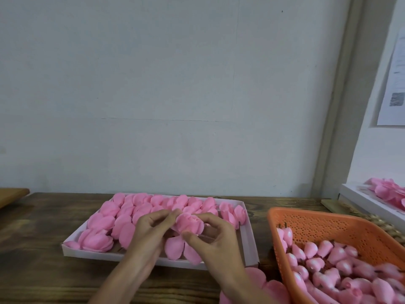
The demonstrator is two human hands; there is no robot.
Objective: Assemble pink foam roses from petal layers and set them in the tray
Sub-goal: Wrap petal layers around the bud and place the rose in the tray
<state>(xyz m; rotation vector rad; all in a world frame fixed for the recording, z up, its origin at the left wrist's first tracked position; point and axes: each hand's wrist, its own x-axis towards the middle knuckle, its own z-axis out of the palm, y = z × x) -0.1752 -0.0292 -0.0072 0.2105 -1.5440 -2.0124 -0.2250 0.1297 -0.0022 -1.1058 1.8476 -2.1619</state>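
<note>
A pink foam rose point(189, 223) is held between both hands above the white tray point(249, 244). My left hand point(151, 229) pinches its upper left petals with thumb and fingers. My right hand point(213, 238) curls round its right side and underside, the thumb pressing near loose petals point(182, 249) that hang below. The tray holds several finished pink roses point(122, 218) in rows, filling its left and back parts.
An orange perforated basket point(317, 222) at the right holds several pink rosebuds point(335, 260). Loose pink petal layers point(274, 286) lie on the wooden table point(43, 249) near my right forearm. A white box with more pink petals point(385, 194) stands at the far right. A wall rises behind.
</note>
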